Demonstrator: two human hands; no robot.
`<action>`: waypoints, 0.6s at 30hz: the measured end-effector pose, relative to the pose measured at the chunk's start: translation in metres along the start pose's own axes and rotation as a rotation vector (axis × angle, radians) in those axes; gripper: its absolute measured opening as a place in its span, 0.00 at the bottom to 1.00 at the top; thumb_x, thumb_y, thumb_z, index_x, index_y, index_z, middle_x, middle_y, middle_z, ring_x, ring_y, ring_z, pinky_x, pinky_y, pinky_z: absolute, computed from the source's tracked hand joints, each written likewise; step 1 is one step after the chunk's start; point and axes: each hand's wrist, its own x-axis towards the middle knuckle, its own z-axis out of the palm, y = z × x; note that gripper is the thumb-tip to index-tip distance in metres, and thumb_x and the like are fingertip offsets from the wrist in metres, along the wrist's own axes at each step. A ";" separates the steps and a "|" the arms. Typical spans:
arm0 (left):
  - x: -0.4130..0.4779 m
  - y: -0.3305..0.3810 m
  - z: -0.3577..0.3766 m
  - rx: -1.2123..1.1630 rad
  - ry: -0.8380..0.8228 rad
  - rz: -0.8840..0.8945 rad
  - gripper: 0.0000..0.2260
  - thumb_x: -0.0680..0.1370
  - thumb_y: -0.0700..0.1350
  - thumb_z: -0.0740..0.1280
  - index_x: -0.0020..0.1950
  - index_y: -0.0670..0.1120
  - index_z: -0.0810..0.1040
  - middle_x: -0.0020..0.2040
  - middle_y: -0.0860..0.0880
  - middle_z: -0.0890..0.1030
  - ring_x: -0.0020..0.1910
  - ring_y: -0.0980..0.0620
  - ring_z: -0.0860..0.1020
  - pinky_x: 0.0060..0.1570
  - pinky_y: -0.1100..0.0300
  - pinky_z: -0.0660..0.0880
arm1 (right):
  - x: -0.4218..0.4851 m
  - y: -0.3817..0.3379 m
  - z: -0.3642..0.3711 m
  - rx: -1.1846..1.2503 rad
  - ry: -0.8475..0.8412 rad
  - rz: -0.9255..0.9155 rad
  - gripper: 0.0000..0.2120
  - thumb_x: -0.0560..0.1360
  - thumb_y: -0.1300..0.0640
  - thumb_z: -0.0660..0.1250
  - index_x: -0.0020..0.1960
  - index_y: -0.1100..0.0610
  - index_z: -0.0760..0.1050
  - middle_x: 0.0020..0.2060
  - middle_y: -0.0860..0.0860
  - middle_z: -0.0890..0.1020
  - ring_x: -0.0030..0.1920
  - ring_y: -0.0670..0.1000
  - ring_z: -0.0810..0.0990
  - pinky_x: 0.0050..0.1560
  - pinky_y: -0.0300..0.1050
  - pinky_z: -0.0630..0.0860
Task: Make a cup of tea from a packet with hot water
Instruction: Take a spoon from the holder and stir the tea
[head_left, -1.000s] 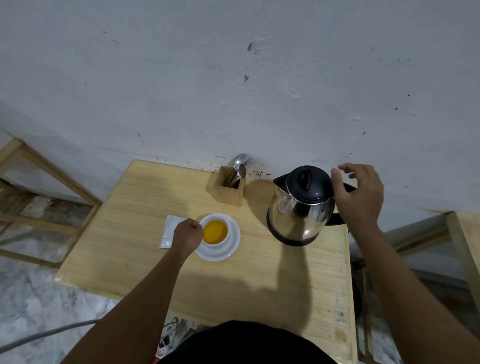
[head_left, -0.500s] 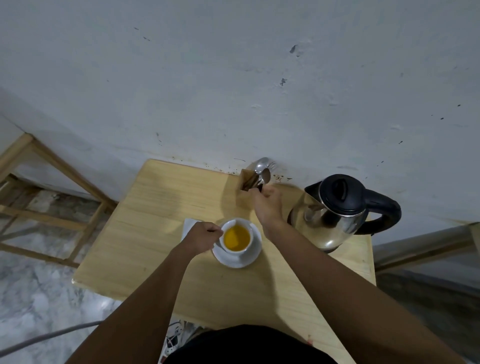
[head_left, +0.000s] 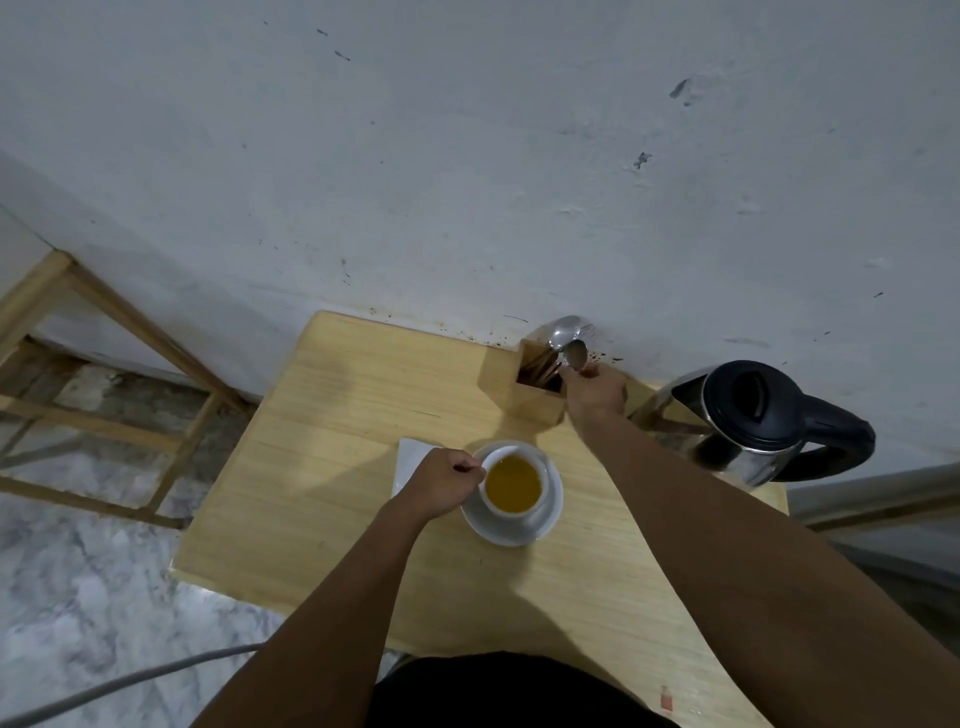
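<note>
Wooden table set against a white wall, seen from the head view. At the far right stands a steel kettle with black lid and handle, upright and untouched. Near the table's middle a white cup sits on a white saucer, filled with amber tea; a white paper packet lies flat just left of the saucer, partly under the left hand. At the far edge, between cup and kettle, a wooden cutlery holder carries several spoons.

The left hand is curled closed at the cup's left rim, apparently pinching the handle (the handle itself is hidden, so the grip is inferred). The right hand closes its fingers on the stem of a small spoon, whose bowl points up above the holder.

Handling: the spoon is light, stiff and smooth, best held mid-stem so that it clears its neighbours. The cup is rigid, breakable, hot and nearly full; steadying it by the handle guards against sliding on the glazed saucer while stirring.
</note>
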 end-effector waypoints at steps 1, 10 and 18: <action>0.000 -0.001 -0.001 0.003 0.000 0.005 0.13 0.78 0.44 0.65 0.58 0.39 0.80 0.54 0.36 0.82 0.51 0.40 0.80 0.31 0.67 0.67 | -0.001 0.000 0.000 0.010 0.003 -0.024 0.06 0.73 0.53 0.73 0.45 0.55 0.81 0.39 0.52 0.83 0.38 0.49 0.78 0.40 0.39 0.70; 0.004 -0.009 0.002 -0.001 0.010 0.011 0.09 0.78 0.45 0.65 0.52 0.42 0.81 0.42 0.48 0.80 0.34 0.57 0.75 0.30 0.66 0.68 | -0.047 -0.030 -0.029 0.393 0.001 -0.273 0.07 0.74 0.54 0.72 0.47 0.57 0.80 0.42 0.52 0.85 0.43 0.47 0.83 0.49 0.43 0.80; 0.003 -0.011 0.005 -0.051 0.025 0.016 0.07 0.77 0.45 0.65 0.49 0.44 0.81 0.37 0.52 0.78 0.35 0.55 0.75 0.30 0.65 0.67 | -0.122 -0.051 -0.078 0.389 -0.211 -0.433 0.05 0.81 0.53 0.63 0.55 0.52 0.74 0.30 0.51 0.76 0.28 0.48 0.73 0.28 0.43 0.73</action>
